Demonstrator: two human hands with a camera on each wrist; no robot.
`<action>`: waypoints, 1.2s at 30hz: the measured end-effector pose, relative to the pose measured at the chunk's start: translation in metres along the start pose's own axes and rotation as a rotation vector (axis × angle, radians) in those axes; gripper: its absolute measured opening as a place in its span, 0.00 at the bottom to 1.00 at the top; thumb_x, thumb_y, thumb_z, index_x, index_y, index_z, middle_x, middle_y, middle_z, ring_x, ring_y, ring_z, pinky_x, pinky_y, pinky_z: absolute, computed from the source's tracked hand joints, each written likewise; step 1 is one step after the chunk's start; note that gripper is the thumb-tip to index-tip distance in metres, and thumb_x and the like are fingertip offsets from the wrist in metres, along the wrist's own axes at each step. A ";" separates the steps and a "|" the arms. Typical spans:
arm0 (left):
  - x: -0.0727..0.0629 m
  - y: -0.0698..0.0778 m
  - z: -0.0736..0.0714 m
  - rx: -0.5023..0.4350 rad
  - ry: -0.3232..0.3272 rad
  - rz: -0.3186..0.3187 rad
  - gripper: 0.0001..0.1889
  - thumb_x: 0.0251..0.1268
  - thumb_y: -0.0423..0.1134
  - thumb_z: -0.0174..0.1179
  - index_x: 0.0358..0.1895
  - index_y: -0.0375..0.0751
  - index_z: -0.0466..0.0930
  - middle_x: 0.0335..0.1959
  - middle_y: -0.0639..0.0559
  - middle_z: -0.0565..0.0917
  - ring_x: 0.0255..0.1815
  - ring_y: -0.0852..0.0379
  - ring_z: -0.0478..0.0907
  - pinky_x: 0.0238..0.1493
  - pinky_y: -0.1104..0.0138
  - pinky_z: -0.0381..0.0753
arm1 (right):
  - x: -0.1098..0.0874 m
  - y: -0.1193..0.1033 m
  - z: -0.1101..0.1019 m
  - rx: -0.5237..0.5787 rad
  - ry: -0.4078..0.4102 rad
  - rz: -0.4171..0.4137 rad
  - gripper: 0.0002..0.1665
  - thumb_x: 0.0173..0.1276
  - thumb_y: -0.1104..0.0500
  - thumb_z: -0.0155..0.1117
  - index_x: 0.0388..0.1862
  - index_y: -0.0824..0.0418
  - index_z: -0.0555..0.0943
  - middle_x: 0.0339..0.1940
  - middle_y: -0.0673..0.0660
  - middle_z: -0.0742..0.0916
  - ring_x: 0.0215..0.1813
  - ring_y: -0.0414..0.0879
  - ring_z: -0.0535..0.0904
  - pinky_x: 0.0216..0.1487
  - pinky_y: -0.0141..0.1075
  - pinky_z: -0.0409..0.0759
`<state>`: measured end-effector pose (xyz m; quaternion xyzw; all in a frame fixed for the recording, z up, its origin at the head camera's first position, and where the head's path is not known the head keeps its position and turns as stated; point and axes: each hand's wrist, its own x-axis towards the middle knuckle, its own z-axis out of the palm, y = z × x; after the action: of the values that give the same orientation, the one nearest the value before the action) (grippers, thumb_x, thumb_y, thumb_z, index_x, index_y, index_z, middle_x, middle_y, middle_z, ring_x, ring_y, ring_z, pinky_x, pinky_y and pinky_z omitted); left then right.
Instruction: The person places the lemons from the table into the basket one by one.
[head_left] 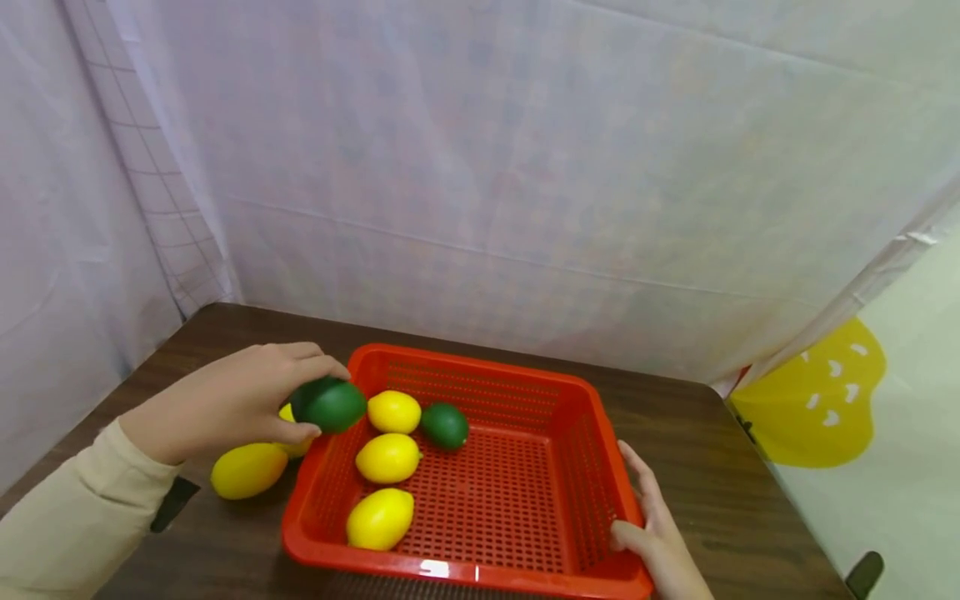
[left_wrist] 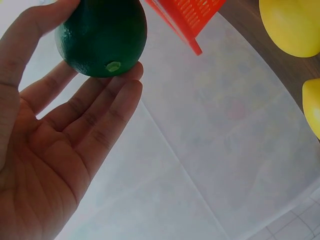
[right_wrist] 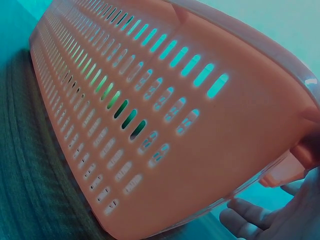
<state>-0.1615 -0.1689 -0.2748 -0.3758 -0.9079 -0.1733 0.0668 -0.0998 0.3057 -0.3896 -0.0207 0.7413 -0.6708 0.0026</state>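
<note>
My left hand (head_left: 258, 400) pinches a smooth dark green lime (head_left: 335, 406) between thumb and fingers, over the left rim of a red plastic basket (head_left: 450, 569). In the left wrist view, the stem end of this lime (left_wrist: 102, 45) shows. Three yellow lemons (head_left: 388, 458) lie in a column along the basket's left side, and another green lime (head_left: 445, 427) lies beside the farthest one. At the right side, my right hand (head_left: 652, 525) grips the rim, thumb inside and fingers outside. The right wrist view shows the basket's slotted wall (right_wrist: 215, 145).
Outside the basket, a yellow lemon (head_left: 249, 471) lies on the dark wooden table (head_left: 690, 454), with another lemon (head_left: 296, 447) partly hidden behind my left hand. White sheeting (head_left: 480, 192) hangs behind the table. A yellow shape (head_left: 817, 417) shows on the right-hand sheet.
</note>
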 end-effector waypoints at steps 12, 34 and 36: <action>0.018 -0.005 0.006 0.032 0.013 0.092 0.25 0.54 0.41 0.78 0.56 0.47 0.83 0.49 0.57 0.82 0.44 0.60 0.80 0.46 0.58 0.85 | -0.002 0.002 0.000 0.007 0.002 0.002 0.64 0.43 0.80 0.52 0.83 0.49 0.54 0.61 0.65 0.74 0.49 0.53 0.80 0.42 0.44 0.83; 0.071 0.011 0.013 0.110 -0.093 0.259 0.22 0.48 0.39 0.80 0.47 0.51 0.82 0.40 0.58 0.80 0.35 0.61 0.77 0.40 0.61 0.83 | -0.004 -0.004 0.002 0.062 -0.065 0.008 0.65 0.44 0.79 0.52 0.84 0.49 0.49 0.65 0.66 0.70 0.53 0.55 0.78 0.47 0.46 0.83; 0.076 0.013 0.013 0.119 -0.107 0.266 0.22 0.49 0.40 0.80 0.47 0.49 0.82 0.39 0.58 0.80 0.35 0.61 0.77 0.39 0.62 0.83 | -0.005 -0.005 0.002 0.059 -0.069 0.009 0.65 0.45 0.78 0.52 0.84 0.48 0.49 0.64 0.66 0.72 0.51 0.55 0.78 0.47 0.45 0.83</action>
<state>-0.2058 -0.1056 -0.2645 -0.4970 -0.8610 -0.0886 0.0626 -0.0948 0.3039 -0.3852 -0.0407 0.7209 -0.6911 0.0319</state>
